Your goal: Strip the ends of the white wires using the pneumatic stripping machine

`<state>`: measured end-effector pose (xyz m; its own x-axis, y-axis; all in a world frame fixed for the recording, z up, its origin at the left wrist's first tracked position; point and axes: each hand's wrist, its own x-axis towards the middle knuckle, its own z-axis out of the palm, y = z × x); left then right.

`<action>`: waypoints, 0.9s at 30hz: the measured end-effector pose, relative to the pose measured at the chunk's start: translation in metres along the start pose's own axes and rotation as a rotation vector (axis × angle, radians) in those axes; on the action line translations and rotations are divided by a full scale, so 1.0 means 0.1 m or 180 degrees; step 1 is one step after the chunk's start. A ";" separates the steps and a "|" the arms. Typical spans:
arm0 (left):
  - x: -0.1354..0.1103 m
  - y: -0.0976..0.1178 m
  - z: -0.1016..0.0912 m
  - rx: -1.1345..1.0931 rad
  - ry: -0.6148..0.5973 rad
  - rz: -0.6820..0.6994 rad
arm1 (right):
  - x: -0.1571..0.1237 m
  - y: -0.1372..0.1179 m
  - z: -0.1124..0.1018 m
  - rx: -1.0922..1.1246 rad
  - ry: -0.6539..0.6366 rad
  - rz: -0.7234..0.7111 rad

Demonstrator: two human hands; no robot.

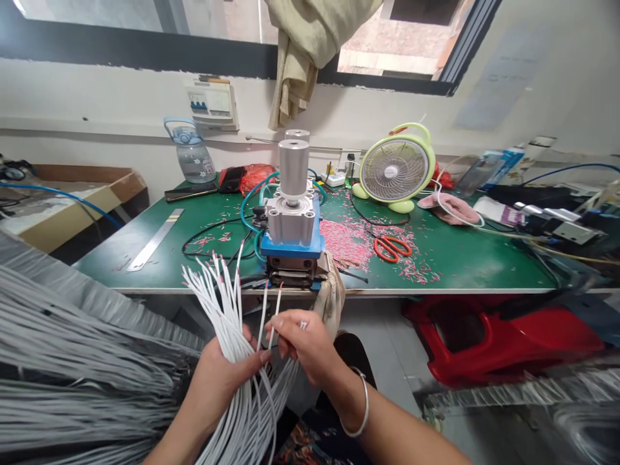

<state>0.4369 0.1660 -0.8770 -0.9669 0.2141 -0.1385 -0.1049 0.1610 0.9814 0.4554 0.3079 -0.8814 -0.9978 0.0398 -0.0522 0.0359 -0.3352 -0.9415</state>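
Observation:
A thick bundle of white cables point(227, 329) with reddish tips fans upward from my left hand point(217, 374), whose fingers and thumb are wrapped round it. Just right of the bundle, my right hand point(305, 342) pinches a single white cable point(274, 313) that points up toward the machine. Another separate cable point(263, 310) stands between the two hands. Beyond them, at the table's front edge, is a pneumatic press point(292, 226) with a silver cylinder and a blue plate. The cable tips are close below its front opening and look apart from it.
Pink scraps point(343, 242) and orange-handled scissors point(392, 248) lie on the green table point(484, 258). A steel ruler point(157, 240) is at left, a green fan point(398, 168) behind. More grey-white cables point(87, 349) hang at my left. A red stool point(508, 342) stands under the table at right.

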 end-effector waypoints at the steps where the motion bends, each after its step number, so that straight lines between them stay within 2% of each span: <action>1: 0.01 0.01 -0.02 -0.0040 0.0041 -0.0021 | 0.00 0.00 0.00 0.0037 0.0005 0.0017; 5: 0.03 0.12 -0.10 -0.0803 0.0408 -0.0304 | 0.02 -0.08 -0.04 0.0467 0.0409 0.0037; 8: 0.05 0.25 -0.14 -0.1352 0.0816 -0.0261 | 0.07 -0.17 -0.07 0.0863 0.0608 0.0028; 13: 0.07 0.38 -0.16 -0.1658 0.0878 -0.0174 | 0.14 -0.20 -0.10 0.1251 0.0749 0.0144; 16: 0.07 0.36 -0.17 -0.1628 0.0884 -0.0210 | 0.16 -0.16 -0.12 0.1113 0.0602 0.0027; 20: 0.08 0.26 -0.13 -0.1587 0.0846 -0.0292 | 0.09 -0.09 -0.19 0.0522 0.0374 -0.0294; 24: 0.07 0.18 -0.06 -0.1383 0.0610 -0.0483 | -0.03 -0.04 -0.27 -0.0158 0.0001 -0.0252; 27: 0.05 0.12 -0.01 -0.1157 0.0390 -0.0421 | -0.06 -0.03 -0.30 -0.0261 -0.0152 -0.0213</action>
<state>0.4306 0.1685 -0.8659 -0.9578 0.0946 -0.2713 -0.2843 -0.1765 0.9423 0.4633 0.3367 -0.8878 -0.9996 0.0138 0.0259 -0.0286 -0.2550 -0.9665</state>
